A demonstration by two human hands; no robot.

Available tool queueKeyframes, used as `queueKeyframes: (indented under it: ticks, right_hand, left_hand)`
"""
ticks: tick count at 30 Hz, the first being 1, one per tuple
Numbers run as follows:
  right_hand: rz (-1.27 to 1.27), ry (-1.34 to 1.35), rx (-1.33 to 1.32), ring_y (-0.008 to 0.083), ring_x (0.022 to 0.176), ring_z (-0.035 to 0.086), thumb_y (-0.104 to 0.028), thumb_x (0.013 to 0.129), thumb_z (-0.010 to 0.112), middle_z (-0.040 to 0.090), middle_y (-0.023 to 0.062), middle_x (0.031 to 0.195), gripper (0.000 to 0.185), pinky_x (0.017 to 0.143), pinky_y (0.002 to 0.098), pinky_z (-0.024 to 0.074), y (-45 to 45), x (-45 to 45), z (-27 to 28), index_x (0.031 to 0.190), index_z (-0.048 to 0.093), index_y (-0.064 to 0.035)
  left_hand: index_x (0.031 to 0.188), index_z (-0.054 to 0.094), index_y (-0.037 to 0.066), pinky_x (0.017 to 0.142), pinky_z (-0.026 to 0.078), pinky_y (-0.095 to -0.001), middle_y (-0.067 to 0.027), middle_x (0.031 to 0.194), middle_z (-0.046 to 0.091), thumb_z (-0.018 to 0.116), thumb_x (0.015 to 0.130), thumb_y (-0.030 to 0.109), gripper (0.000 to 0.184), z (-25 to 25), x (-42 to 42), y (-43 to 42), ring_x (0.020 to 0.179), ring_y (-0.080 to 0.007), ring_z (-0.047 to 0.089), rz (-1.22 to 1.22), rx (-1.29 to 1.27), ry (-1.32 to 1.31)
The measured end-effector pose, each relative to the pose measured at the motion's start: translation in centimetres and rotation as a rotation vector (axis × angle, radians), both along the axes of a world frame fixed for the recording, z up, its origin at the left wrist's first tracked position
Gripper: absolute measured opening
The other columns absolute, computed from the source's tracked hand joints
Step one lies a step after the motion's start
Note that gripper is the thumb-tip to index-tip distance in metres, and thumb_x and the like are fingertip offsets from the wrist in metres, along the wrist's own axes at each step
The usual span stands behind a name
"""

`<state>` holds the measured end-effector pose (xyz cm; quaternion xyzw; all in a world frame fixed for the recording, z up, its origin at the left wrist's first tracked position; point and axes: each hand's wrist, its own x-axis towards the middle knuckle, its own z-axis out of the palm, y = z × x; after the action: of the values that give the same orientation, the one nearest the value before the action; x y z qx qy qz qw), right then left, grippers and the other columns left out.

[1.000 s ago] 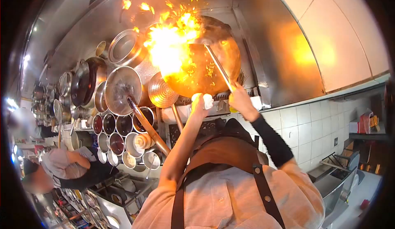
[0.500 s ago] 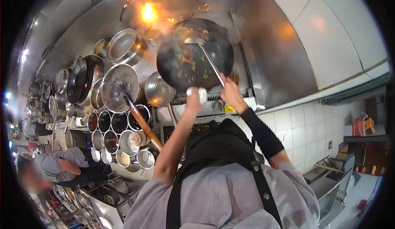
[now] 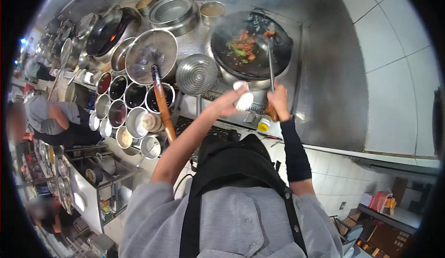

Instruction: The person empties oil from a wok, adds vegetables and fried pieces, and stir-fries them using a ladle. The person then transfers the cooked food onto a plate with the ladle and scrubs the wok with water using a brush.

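A black wok (image 3: 222, 65) sits on the stove, with chopped red and green food (image 3: 244, 47) in it. My right hand (image 3: 279, 101) is closed around the handle of a ladle (image 3: 272, 68); its bowl is at the right side of the wok, above the food. The wooden end of that handle sticks out below my fist. My left hand (image 3: 226, 104) grips a folded white cloth (image 3: 244, 101) just in front of the wok's near edge. Whether the cloth touches the wok, I cannot tell.
Left of the wok are a perforated skimmer (image 3: 196, 74), a large round strainer (image 3: 139, 56) with a wooden handle, and several seasoning pots (image 3: 135, 95). A yellow-capped bottle (image 3: 263, 126) stands near my right wrist. A co-worker (image 3: 51, 114) is at the left.
The flames behind the wok are gone. The wok, tilted before, now sits flatter, its food gathered in the middle. My left hand and the cloth are lower, away from the rim. The view has shifted.
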<state>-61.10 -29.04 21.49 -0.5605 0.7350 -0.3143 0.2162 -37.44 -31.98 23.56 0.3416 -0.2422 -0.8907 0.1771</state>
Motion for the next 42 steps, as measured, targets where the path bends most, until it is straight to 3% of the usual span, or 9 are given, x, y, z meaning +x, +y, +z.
queueKeyframes:
  ticks: [5, 8, 10, 13, 25, 32, 33, 40, 42]
  right_hand:
    - [0.035, -0.292, 0.085, 0.028, 0.044, 0.064, -0.003, 0.082, 0.054, 0.061, 0.018, 0.053, 0.036, 0.044, 0.0409, 0.052, -5.2, 3.7, 2.0, 0.114, 0.063, 0.0101]
    - [0.136, -0.309, 0.151, 0.0252, 0.041, 0.062, -0.003, 0.082, 0.055, 0.058, 0.0136, 0.051, 0.027, 0.042, 0.04, 0.0495, -0.8, 4.5, 4.7, 0.105, 0.066, 0.0062]
    - [0.217, 0.055, 0.072, 0.0387, 0.068, 0.07, -0.002, 0.076, 0.056, 0.065, 0.0261, 0.073, 0.054, 0.067, 0.0448, 0.0555, 2.9, 2.8, 3.0, 0.129, 0.061, 0.0015]
    - [0.336, 0.132, -0.04, 0.0471, 0.093, 0.067, 0.001, 0.077, 0.053, 0.065, 0.0337, 0.101, 0.058, 0.084, 0.0505, 0.0525, 8.1, 1.0, 6.3, 0.135, 0.054, 0.0083]
    - [0.039, -0.097, -0.083, 0.0325, 0.049, 0.068, -0.001, 0.079, 0.054, 0.063, 0.0202, 0.057, 0.026, 0.045, 0.0437, 0.0557, -6.9, 2.9, 0.0, 0.104, 0.057, 0.0078]
    - [0.211, -0.082, 0.162, 0.0334, 0.057, 0.069, -0.005, 0.079, 0.056, 0.059, 0.0228, 0.06, 0.053, 0.057, 0.0448, 0.0535, 4.7, 1.9, 5.0, 0.131, 0.058, 0.0029]
    - [0.213, -0.013, 0.133, 0.0209, 0.045, 0.062, -0.005, 0.082, 0.061, 0.058, 0.0157, 0.055, 0.056, 0.051, 0.0376, 0.05, 6.8, 0.6, 4.4, 0.138, 0.057, -0.0032]
    - [0.118, 0.184, 0.082, 0.0519, 0.093, 0.061, 0.002, 0.072, 0.053, 0.062, 0.0356, 0.091, 0.062, 0.081, 0.0552, 0.0506, 5.8, -0.4, 5.9, 0.134, 0.055, 0.002]
    - [0.026, 0.028, -0.043, 0.0481, 0.072, 0.067, 0.001, 0.073, 0.053, 0.065, 0.0323, 0.077, 0.046, 0.068, 0.0526, 0.0567, -0.9, 0.4, 1.3, 0.118, 0.057, 0.0065]
  left_hand:
    - [0.129, 0.057, 0.001, 0.063, 0.054, -0.0313, -0.0057, 0.099, 0.067, 0.08, 0.085, 0.035, 0.061, 5.7, 6.3, 8.0, 0.078, -0.0151, 0.066, -0.028, -0.132, -0.1]
    - [0.133, 0.053, -0.003, 0.079, 0.057, -0.0353, -0.0125, 0.109, 0.067, 0.075, 0.085, 0.019, 0.058, 8.9, 9.3, 11.2, 0.093, -0.0226, 0.068, 0.188, -0.014, -0.08]
    - [0.138, 0.046, -0.007, 0.097, 0.057, -0.0448, -0.0189, 0.118, 0.065, 0.069, 0.087, 0.012, 0.059, 9.5, 10.2, 12.5, 0.111, -0.0314, 0.066, 0.376, 0.049, 0.178]
    - [0.14, 0.043, -0.009, 0.099, 0.055, -0.0488, -0.0222, 0.121, 0.063, 0.067, 0.089, 0.012, 0.061, 12.2, 11.1, 13.6, 0.113, -0.0349, 0.065, 0.479, 0.15, 0.338]
    - [0.135, 0.048, -0.011, 0.09, 0.059, -0.0475, -0.0239, 0.109, 0.066, 0.063, 0.096, 0.037, 0.063, 10.0, 7.6, 11.5, 0.1, -0.0358, 0.07, 0.177, 0.0, 0.054]
    - [0.137, 0.046, -0.011, 0.093, 0.058, -0.0504, -0.0277, 0.116, 0.064, 0.054, 0.1, 0.036, 0.06, 8.9, 7.2, 12.0, 0.103, -0.0382, 0.069, 0.197, 0.072, 0.113]
    - [0.137, 0.046, -0.011, 0.092, 0.058, -0.0503, -0.0272, 0.116, 0.064, 0.054, 0.101, 0.036, 0.06, 8.8, 7.5, 11.9, 0.103, -0.0375, 0.069, 0.225, 0.095, 0.133]
    - [0.134, 0.051, -0.004, 0.077, 0.059, -0.0423, -0.0204, 0.111, 0.067, 0.061, 0.097, 0.027, 0.05, 8.8, 7.5, 10.9, 0.1, -0.0296, 0.068, 0.367, 0.122, -0.011]
    - [0.132, 0.053, -0.004, 0.072, 0.058, -0.0398, -0.0188, 0.107, 0.068, 0.062, 0.096, 0.027, 0.048, 8.2, 6.6, 10.1, 0.095, -0.0269, 0.069, 0.269, 0.014, -0.058]
